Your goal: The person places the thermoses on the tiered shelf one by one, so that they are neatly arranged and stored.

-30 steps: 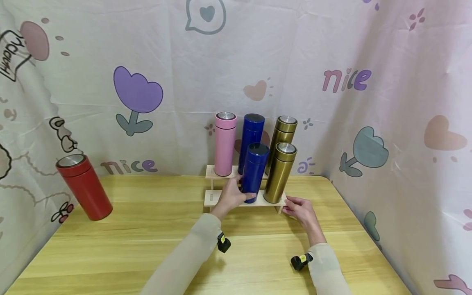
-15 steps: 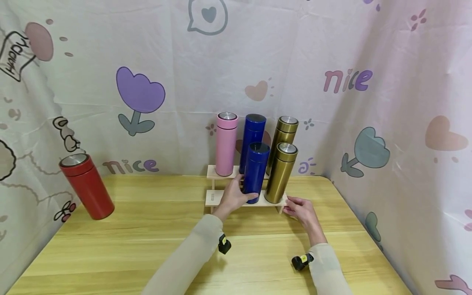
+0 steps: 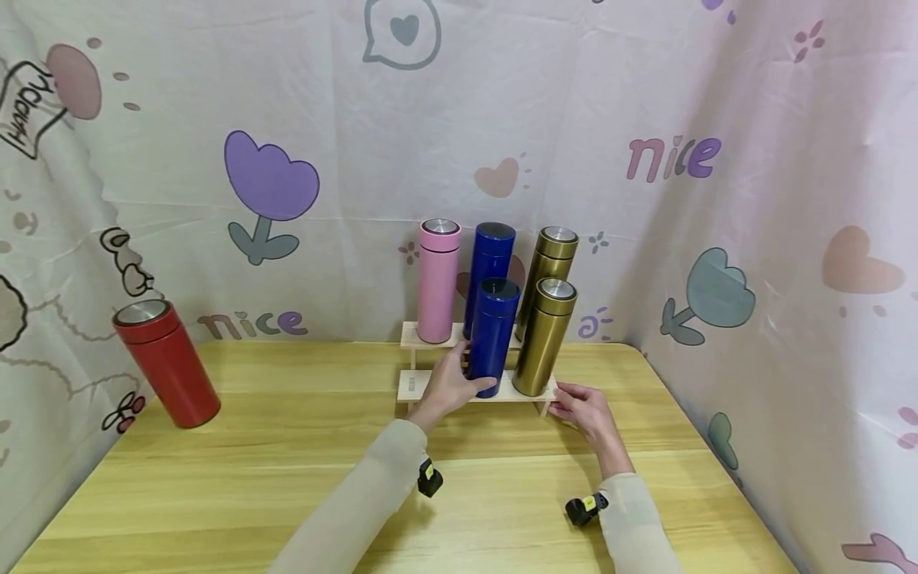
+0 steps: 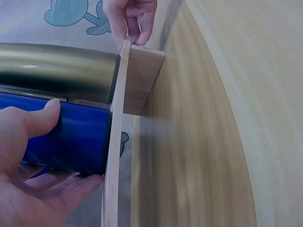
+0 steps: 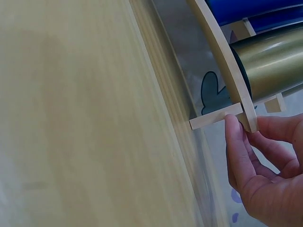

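Observation:
In the head view my left hand (image 3: 448, 387) grips the front blue thermos (image 3: 493, 343) low down. Its thumb crosses the near side, with the fingers round the left and back. The thermos stands on the lower step of a two-tier wooden rack (image 3: 413, 385), left of a gold thermos (image 3: 543, 347). My right hand (image 3: 586, 410) pinches the rack's lower right end between thumb and fingers, as the right wrist view also shows. On the upper step stand a pink thermos (image 3: 436, 295), another blue thermos (image 3: 490, 259) and a second gold thermos (image 3: 550, 255), the latter two partly hidden.
A red thermos (image 3: 172, 371) stands alone on the left of the wooden table (image 3: 287, 462). Patterned cloth (image 3: 387, 159) hangs behind the table and along both sides. The rack is close to the table's back edge.
Very little differs. The top of the front blue thermos and my left wrist have shifted slightly left; my right hand keeps its place on the rack.

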